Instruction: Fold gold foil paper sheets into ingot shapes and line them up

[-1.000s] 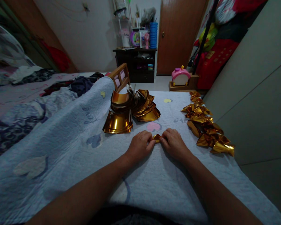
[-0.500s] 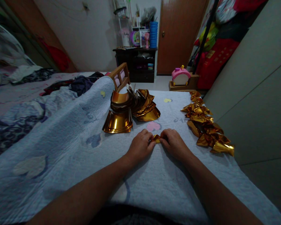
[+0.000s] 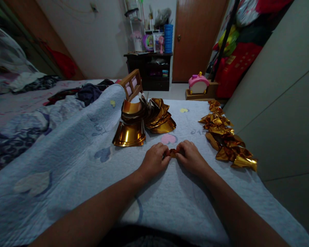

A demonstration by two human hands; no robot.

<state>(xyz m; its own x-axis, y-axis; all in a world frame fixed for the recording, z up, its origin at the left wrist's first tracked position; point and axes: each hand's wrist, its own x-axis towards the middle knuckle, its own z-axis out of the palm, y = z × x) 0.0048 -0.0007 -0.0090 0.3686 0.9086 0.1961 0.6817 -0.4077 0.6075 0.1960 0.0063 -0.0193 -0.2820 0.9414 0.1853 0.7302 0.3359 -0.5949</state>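
In dim light, a brown door (image 3: 199, 41) stands beside a dark cabinet (image 3: 139, 72) and pale wall (image 3: 101, 41).

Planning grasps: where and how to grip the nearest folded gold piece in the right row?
Probably pinch the nearest folded gold piece across its middle from the near side: it lies lengthwise left to right, its near edge borders blanket, and other folded pieces crowd its far side.

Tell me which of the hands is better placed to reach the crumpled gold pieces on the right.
Probably the right hand: it is nearer the crumpled gold pieces, with only cloth between. The left hand is farther away, beyond the small gold piece that both hands pinch.
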